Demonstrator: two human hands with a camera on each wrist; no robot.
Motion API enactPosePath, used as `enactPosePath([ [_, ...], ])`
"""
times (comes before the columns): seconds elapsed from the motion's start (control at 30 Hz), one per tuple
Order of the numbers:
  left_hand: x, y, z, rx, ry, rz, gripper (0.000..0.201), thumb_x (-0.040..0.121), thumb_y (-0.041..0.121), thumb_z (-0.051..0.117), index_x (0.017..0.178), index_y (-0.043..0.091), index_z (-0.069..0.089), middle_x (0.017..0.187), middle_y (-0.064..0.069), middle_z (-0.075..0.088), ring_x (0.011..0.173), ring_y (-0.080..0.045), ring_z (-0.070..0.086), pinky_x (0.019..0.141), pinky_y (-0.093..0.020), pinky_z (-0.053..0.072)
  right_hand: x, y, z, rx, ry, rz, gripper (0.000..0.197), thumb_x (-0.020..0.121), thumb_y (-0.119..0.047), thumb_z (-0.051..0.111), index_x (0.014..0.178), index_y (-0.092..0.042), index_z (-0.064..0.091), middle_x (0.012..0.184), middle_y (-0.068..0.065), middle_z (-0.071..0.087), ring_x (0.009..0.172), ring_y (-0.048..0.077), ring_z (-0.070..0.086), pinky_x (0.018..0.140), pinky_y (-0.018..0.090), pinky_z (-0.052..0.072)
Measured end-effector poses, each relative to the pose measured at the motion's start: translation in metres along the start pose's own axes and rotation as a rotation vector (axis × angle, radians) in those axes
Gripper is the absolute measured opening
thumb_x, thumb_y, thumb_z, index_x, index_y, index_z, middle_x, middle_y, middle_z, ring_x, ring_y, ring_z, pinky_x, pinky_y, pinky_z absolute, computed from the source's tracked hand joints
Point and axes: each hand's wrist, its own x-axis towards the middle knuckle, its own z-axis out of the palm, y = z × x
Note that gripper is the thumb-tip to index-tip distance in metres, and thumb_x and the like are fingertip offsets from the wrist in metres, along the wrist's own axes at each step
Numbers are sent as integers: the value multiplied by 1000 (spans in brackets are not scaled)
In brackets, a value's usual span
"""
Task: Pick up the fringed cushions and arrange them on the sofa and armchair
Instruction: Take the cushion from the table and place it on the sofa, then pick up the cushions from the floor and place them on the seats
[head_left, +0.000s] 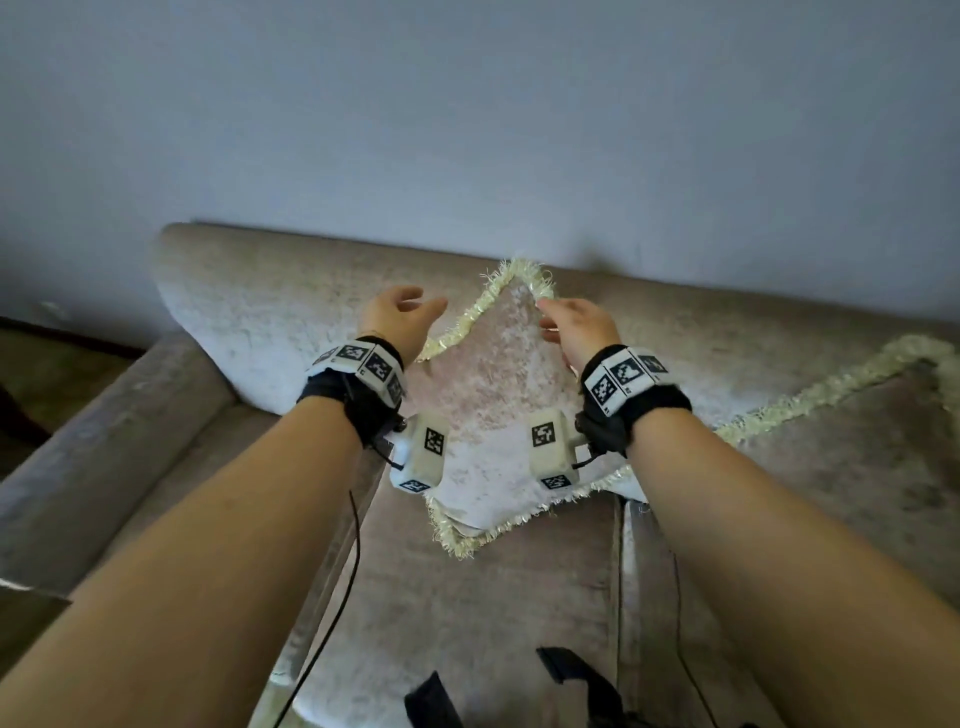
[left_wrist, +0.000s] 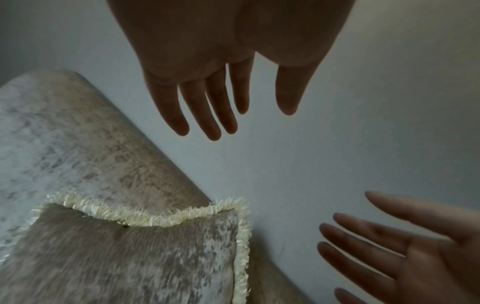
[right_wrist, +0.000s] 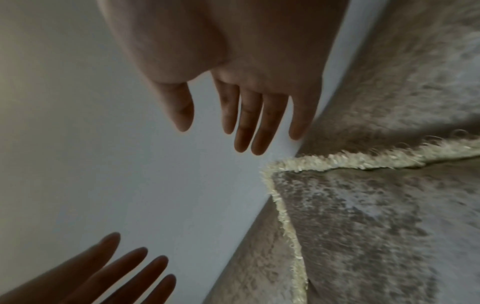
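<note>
A pale velvet cushion (head_left: 488, 415) with cream fringe stands on one corner against the sofa (head_left: 457, 597) backrest, its top corner poking above the backrest edge. My left hand (head_left: 402, 317) hovers open just left of that corner, fingers straight, touching nothing. On the right of the corner is my right hand (head_left: 574, 325), also open with fingers spread. In the left wrist view the fringed cushion (left_wrist: 135, 253) lies below my left hand (left_wrist: 221, 92); the right wrist view shows the cushion (right_wrist: 363, 226) beside my right hand (right_wrist: 246, 107). A second fringed cushion (head_left: 852, 431) leans on the backrest further right.
The sofa's left armrest (head_left: 98, 447) runs along the left. A plain grey-blue wall (head_left: 467, 114) rises right behind the backrest. Black straps (head_left: 571, 670) and thin cables hang over the seat near me. Dark floor shows at far left.
</note>
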Motion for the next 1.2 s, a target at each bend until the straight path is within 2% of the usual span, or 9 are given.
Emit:
enactPosePath([
  [0.07,-16,10,-8,-18,31,12,52,98,38,64,142,14,54,137,-7,64,121,-22,64,90,-31,45,-12,-15,-5,-4,-67,-47,31,86,-47,62,90,-17,68,101,7,74,95,25,70,81,37,52],
  [0.17,-36,22,-22,-24,74,37,51,98,37,64,142,13,55,136,-7,65,117,-21,65,89,-32,46,-27,-34,-7,22,-120,-110,33,90,-36,63,98,-5,70,97,9,73,87,22,67,71,29,46],
  [0.3,-55,35,-49,-56,146,89,50,97,36,65,140,11,56,134,-8,66,116,-21,65,88,-33,49,-51,-66,-4,5,-166,-201,20,89,-37,63,79,-20,66,95,5,74,95,25,71,78,34,48],
  [0.43,-70,39,-87,-103,197,138,51,97,36,65,140,10,56,134,-9,66,122,-23,64,104,-42,54,-77,-99,12,39,-213,-282,16,93,-28,62,90,-13,66,99,7,72,89,20,67,65,23,44],
  [0.53,-79,30,-125,-122,249,161,50,97,37,66,138,9,57,132,-9,67,120,-24,66,98,-40,55,-99,-117,39,42,-250,-318,18,94,-28,61,97,-12,66,99,5,71,85,16,65,59,21,39],
  [0.63,-92,9,-172,-135,320,153,48,96,36,67,135,8,59,129,-10,68,117,-25,67,87,-34,52,-125,-129,82,46,-302,-335,21,94,-28,61,100,-9,67,99,6,70,84,16,64,57,20,39],
  [0.83,-146,-65,-290,-164,548,30,43,95,29,69,131,5,64,125,-18,71,116,-31,68,104,-45,54,-193,-137,201,8,-489,-345,14,93,-27,61,89,-15,65,97,4,70,86,15,64,61,22,40],
  [1.03,-229,-150,-407,-183,769,-106,44,96,34,68,134,12,62,123,-7,71,109,-20,69,93,-33,54,-283,-142,338,-21,-725,-397,20,92,-19,61,73,-13,61,73,1,63,65,10,56,42,6,37],
  [1.2,-307,-211,-489,-202,967,-231,44,96,37,67,133,14,62,117,-3,69,115,-22,67,104,-37,54,-363,-136,438,-126,-966,-419,18,92,-28,61,80,-15,66,86,3,68,79,16,61,65,25,42],
])
